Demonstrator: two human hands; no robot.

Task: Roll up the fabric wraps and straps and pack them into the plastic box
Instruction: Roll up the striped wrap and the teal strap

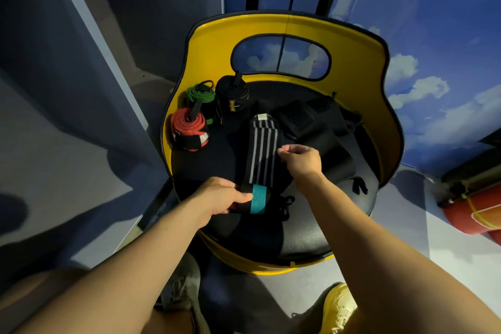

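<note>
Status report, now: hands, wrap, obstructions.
Left hand pinches striped wrap's teal end. Right hand pinches its edge. Wrap flat, unrolled. Three rolled wraps behind. Plastic box unseen.

Both forearms (151,249) are bare, with no sleeves, watch or rings showing on the left hand (217,196) or right hand (301,158). A yellow shoe (340,306) with laces covers one foot; khaki fabric (184,285) covers a knee.

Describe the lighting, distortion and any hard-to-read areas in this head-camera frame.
Head view: dim, bluish light. Wide-angle lens bends the yellow chair back and stretches both forearms at the bottom edge. A soft sheen shows on the black seat. The dark straps merge into the seat, so their outlines are unclear. The striped wrap between left hand and right hand reads clearly.
</note>
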